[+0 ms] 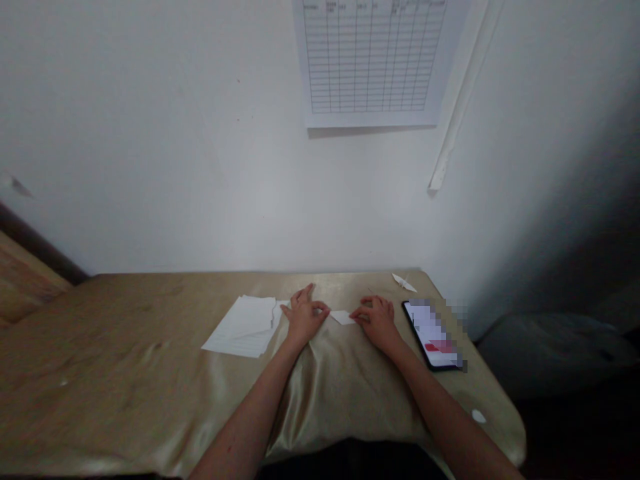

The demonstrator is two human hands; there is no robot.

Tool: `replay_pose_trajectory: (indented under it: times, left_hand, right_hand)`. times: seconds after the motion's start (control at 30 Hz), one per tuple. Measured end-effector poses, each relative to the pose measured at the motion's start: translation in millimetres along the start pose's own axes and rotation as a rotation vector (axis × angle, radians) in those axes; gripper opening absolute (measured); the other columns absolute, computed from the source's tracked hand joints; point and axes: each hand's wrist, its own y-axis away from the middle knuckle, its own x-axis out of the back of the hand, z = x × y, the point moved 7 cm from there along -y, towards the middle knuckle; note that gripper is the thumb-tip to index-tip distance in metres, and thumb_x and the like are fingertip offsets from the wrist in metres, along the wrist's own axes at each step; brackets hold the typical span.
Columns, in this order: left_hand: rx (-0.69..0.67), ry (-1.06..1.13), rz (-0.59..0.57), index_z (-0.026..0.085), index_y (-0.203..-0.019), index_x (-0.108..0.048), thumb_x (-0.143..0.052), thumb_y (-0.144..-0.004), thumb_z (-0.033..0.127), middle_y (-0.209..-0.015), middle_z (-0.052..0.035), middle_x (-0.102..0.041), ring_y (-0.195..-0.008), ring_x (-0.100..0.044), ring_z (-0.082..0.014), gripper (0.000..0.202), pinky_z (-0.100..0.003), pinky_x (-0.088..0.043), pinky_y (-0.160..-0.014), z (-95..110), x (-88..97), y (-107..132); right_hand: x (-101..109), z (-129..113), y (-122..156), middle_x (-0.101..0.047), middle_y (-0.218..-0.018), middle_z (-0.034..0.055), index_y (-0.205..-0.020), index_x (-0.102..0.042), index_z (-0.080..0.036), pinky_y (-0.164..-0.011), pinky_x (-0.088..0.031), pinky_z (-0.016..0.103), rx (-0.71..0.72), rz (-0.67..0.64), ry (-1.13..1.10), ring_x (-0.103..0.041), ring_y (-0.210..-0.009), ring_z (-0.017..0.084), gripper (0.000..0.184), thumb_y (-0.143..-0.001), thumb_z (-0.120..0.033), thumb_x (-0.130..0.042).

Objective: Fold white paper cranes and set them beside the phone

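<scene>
Goldish cloth-covered bench (pixel 125 380) sits against a pale wall (pixel 200 167), head cam view. Small white paper (pixel 343 317) is around mid-bench, left hand (pixel 303 317) pinching its left corner, right hand (pixel 376 320) pinching the right one. Loose sheets (pixel 240 327) lie left, phone (pixel 431 337) right.

No text can be read with certainty; the printed table sheet (pixel 370 73) on the wall carries a header row (pixel 373 7) of small dark lettering across its columns, too blurred to make out, with ruled lines below; the smartphone (pixel 423 330) shows a lit screen with a red patch (pixel 439 347), its right part pixelated, and any wording there is illegible.
</scene>
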Motion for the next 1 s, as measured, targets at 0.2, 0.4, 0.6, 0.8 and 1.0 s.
replay_pose_trajectory:
  times: [0.2,0.4,0.6,0.8,1.0]
  left_hand:
    - [0.003,0.008,-0.011,0.031,-0.085,-0.081,-0.072,-0.084,0.031,-0.163,-0.0033,-0.039,-0.149,-0.030,-0.0372,0.008,-0.081,-0.021,-0.110,2.5,2.2,1.7]
    - [-0.007,0.048,0.016,0.030,-0.090,-0.081,-0.071,-0.085,0.035,-0.164,-0.0031,-0.038,-0.149,-0.030,-0.0375,0.012,-0.077,-0.023,-0.113,3.7,4.8,3.3]
    - [-0.050,0.053,0.050,0.029,-0.089,-0.079,-0.068,-0.087,0.034,-0.163,-0.0029,-0.039,-0.148,-0.031,-0.0370,0.013,-0.075,-0.028,-0.112,5.6,4.4,4.9]
    - [-0.076,0.030,0.096,0.031,-0.094,-0.079,-0.068,-0.088,0.038,-0.162,-0.0037,-0.039,-0.147,-0.033,-0.0379,0.015,-0.075,-0.028,-0.112,7.5,7.5,7.1]
    - [-0.057,0.022,0.112,0.038,-0.112,-0.076,-0.069,-0.088,0.046,-0.161,-0.0053,-0.040,-0.146,-0.034,-0.0373,0.026,-0.076,-0.024,-0.113,8.9,15.4,10.1]
  right_hand:
    - [0.5,1.8,-1.7,-0.061,-0.125,0.0057,-0.097,-0.079,-0.035,-0.111,-0.027,0.052,-0.014,-0.008,0.000,-0.048,-0.124,0.028,0.015,-0.087,-0.028,-0.071]
    - [2.5,1.9,-1.6,-0.062,-0.125,0.0065,-0.097,-0.079,-0.032,-0.110,-0.028,0.049,-0.020,-0.010,-0.015,-0.048,-0.123,0.027,0.013,-0.087,-0.036,-0.072]
    - [5.5,-1.5,-1.6,-0.066,-0.122,0.0067,-0.080,-0.077,-0.026,-0.110,-0.031,0.048,0.029,0.024,-0.099,-0.048,-0.123,0.027,0.009,-0.085,-0.031,-0.072]
    - [16.9,-11.7,-0.6,-0.071,-0.111,0.0054,-0.081,-0.073,-0.025,-0.117,-0.020,0.055,0.124,0.117,-0.088,-0.052,-0.121,0.027,0.011,-0.088,-0.029,-0.065]
    - [27.6,-16.1,4.7,-0.074,-0.098,0.0033,-0.089,-0.068,-0.025,-0.123,-0.001,0.060,0.168,0.199,0.002,-0.058,-0.119,0.025,0.012,-0.092,-0.025,-0.057]
